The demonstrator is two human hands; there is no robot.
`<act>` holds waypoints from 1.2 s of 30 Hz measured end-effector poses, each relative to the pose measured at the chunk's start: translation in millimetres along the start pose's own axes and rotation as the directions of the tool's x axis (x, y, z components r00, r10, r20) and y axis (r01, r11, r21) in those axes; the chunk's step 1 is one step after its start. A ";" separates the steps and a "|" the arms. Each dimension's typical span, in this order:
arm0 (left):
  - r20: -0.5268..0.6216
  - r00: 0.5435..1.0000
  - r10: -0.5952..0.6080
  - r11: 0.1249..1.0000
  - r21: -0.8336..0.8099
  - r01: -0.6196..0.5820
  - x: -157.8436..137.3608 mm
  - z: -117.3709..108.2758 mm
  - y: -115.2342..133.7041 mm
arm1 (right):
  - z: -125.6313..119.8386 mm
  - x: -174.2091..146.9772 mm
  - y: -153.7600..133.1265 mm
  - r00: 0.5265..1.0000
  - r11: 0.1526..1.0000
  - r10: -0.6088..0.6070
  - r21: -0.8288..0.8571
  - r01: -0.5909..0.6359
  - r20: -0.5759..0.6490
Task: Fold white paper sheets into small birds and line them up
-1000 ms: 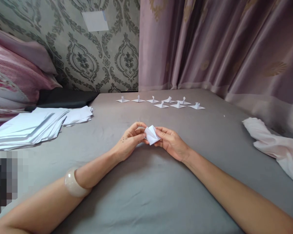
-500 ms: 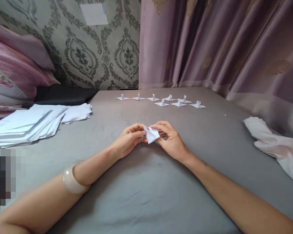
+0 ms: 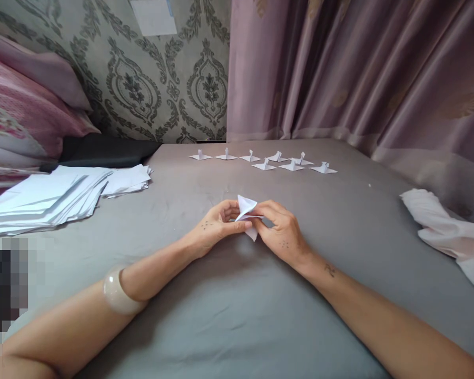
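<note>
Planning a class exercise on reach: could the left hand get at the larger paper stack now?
Probably: the left hand has no object standing between it and the larger paper stack. Its grip is on the folded paper, though, so it would likely have to let go first and stretch.

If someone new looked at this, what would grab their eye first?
Most likely the folded white paper held between the left hand and right hand, at the centre. Beyond it, eight folded paper shapes sit in two loose rows on the grey cloth. White sheets lie stacked at the left edge.
</note>
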State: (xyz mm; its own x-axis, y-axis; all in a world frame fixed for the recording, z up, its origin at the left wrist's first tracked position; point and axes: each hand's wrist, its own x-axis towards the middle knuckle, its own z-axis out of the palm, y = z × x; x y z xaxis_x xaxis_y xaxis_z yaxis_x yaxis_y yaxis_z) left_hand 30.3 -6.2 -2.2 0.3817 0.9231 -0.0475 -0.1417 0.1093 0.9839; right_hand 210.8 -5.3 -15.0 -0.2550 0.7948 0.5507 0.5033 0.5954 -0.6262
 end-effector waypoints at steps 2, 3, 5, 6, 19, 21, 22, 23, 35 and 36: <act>-0.029 0.999 -0.016 0.999 -0.038 0.015 0.4 0.5 -0.4 | 0.6 0.2 -0.6 0.997 0.997 0.073 0.036 -0.072 -0.009; -0.040 0.999 -0.026 0.998 -0.057 0.024 0.5 0.8 -0.2 | 0.8 0.5 -0.6 0.991 0.990 0.132 0.050 -0.131 -0.015; -0.063 0.997 -0.050 0.995 -0.095 0.044 0.9 1.3 0.8 | 0.9 1.4 -0.1 0.962 0.959 0.272 0.091 -0.269 -0.015; -0.081 0.995 -0.061 0.992 -0.116 0.052 1.2 1.4 1.2 | 0.7 1.8 0.3 0.943 0.936 0.333 0.121 -0.330 -0.008; -0.251 0.954 -0.161 0.967 -0.236 0.101 6.4 -3.6 -3.7 | 0.5 2.9 4.5 0.859 0.802 0.488 0.307 -0.512 0.155; -0.268 0.945 -0.188 0.961 -0.247 0.122 7.0 -3.9 -3.0 | -0.4 3.3 4.9 0.862 0.811 0.485 0.293 -0.506 0.148; -0.275 0.941 -0.197 0.960 -0.249 0.129 7.5 -4.5 -2.9 | -1.1 3.6 4.6 0.865 0.818 0.479 0.282 -0.501 0.146; -0.283 0.937 -0.202 0.960 -0.247 0.132 7.9 -5.3 -3.0 | -2.0 3.9 4.3 0.869 0.825 0.473 0.273 -0.495 0.144; -0.496 0.865 -0.076 0.994 0.029 0.104 12.8 -19.2 -5.1 | -6.1 3.3 20.4 0.890 0.895 0.430 0.059 -0.443 0.154; -0.502 0.862 -0.066 0.992 0.057 0.109 13.0 -20.0 -5.0 | -7.2 3.4 19.9 0.893 0.905 0.417 0.012 -0.425 0.168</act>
State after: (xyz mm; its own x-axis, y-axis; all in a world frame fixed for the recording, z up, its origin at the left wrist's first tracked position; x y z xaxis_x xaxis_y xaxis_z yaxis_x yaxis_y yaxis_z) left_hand 17.7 12.7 -11.2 -0.1202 0.9740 -0.1922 -0.0466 0.1879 0.9811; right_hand 225.9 8.4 -21.7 -0.1570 0.9779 0.1379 0.5540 0.2028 -0.8074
